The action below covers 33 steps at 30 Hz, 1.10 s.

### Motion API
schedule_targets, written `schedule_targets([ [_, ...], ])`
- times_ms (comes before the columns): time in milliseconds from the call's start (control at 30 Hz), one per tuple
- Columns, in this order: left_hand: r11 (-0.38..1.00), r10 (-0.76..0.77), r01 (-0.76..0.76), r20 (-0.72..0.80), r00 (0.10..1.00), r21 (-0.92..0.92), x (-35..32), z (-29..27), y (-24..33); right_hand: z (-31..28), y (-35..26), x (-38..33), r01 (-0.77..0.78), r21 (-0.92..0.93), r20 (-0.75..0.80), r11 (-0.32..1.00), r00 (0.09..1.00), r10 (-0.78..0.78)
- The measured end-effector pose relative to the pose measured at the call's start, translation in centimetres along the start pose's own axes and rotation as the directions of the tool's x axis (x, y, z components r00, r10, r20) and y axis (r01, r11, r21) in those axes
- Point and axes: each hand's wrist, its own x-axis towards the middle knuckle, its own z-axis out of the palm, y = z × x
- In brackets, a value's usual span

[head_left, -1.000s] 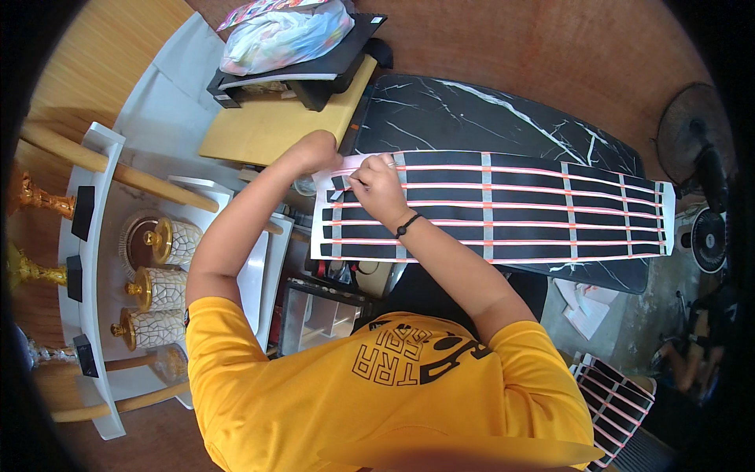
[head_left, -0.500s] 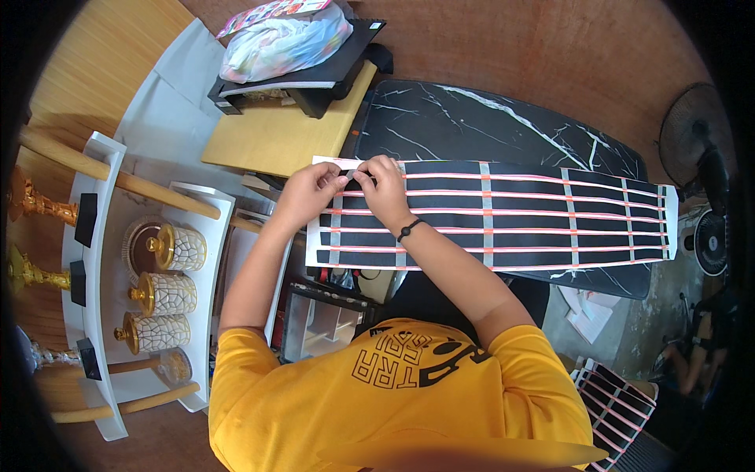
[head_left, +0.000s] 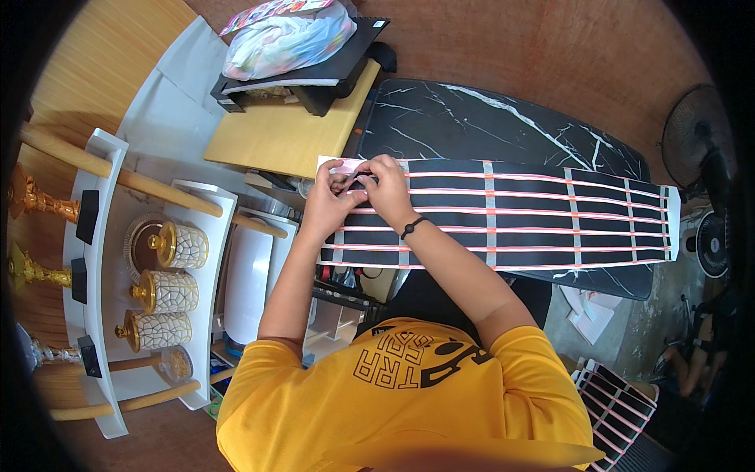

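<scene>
A long black sheet (head_left: 531, 200), crossed by pink-and-white lines and grey bands, lies on a white backing (head_left: 674, 224) over the dark marbled table. At its upper left end my left hand (head_left: 332, 202) is closed, with thumb and fingers pinching a small black strip (head_left: 363, 175). Close beside it, my right hand (head_left: 384, 189) pinches the same strip from the other side, its wrist wearing a black band. The fingers partly hide the strip, and I cannot tell whether it is attached to the sheet.
The black marbled table (head_left: 503, 126) extends behind the sheet. A yellow wooden table (head_left: 283, 141) carries a black printer-like device (head_left: 314, 86) and a plastic bag (head_left: 291, 43). White shelves with gold-lidded jars (head_left: 177, 291) stand left. Fans (head_left: 692, 134) and another striped sheet (head_left: 615, 413) are at right.
My left hand has turned, its fingers curling farther round beside the right hand, and the left elbow has shifted right. More of the black strip shows between the fingers.
</scene>
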Motion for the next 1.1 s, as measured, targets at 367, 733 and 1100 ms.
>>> schedule_targets([
  [367,0.958,-0.145,0.199,-0.252,0.957,0.204,0.0,0.7,0.5,0.4,-0.6,-0.5,-0.030,-0.131,-0.026,0.991,0.999,0.027],
  [733,0.923,-0.122,0.175,-0.170,0.978,0.342,-0.4,1.4,2.8,0.4,-0.1,-0.2,-0.090,-0.123,-0.092,0.988,0.993,0.079],
  [1100,0.960,-0.037,0.064,-0.103,0.994,0.274,-0.9,1.7,3.7,0.5,0.2,0.0,-0.165,-0.079,-0.108,0.983,0.982,0.157],
])
